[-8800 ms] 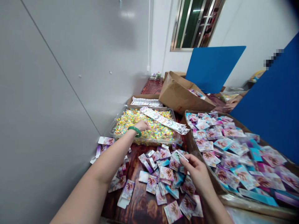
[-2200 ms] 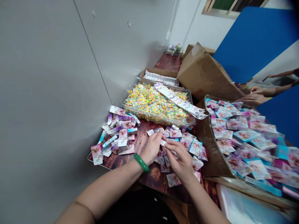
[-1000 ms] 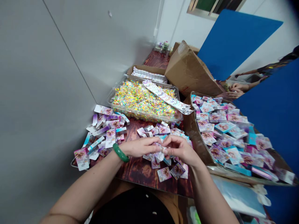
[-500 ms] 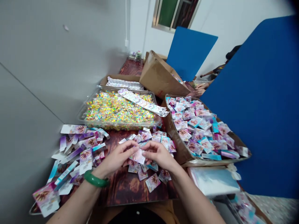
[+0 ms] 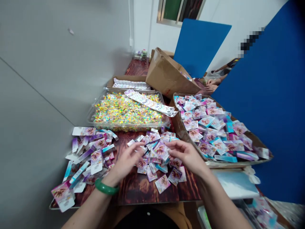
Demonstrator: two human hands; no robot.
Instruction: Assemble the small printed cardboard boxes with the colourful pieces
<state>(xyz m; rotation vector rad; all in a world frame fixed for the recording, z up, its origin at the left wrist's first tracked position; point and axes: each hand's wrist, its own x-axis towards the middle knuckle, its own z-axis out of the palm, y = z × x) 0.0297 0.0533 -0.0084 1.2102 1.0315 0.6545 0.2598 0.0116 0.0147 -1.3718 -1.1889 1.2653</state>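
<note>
My left hand (image 5: 127, 160), below a green bangle, hovers over the left side of the middle pile of small printed boxes (image 5: 152, 168), fingers apart and holding nothing. At that pile's right, my right hand (image 5: 186, 156) has its fingers apart beside a pink and white box (image 5: 160, 150); whether the fingertips touch it is unclear. Flat, unfolded-looking cartons (image 5: 96, 160) lie heaped at the left. Behind the piles stands a clear tray of small colourful wrapped packets (image 5: 126, 111), with a printed strip (image 5: 150, 102) lying across it.
A large carton (image 5: 209, 163) full of small boxes stands at the right. Farther back are a tilted brown carton (image 5: 166, 73), a box of printed strips (image 5: 130, 84) and blue panels (image 5: 201, 47). Another person's hands (image 5: 213, 86) show behind. A grey wall borders the left.
My hands have moved apart, and the item between them has left my left hand. A box now shows near my right fingertips. The whole view has shifted slightly.
</note>
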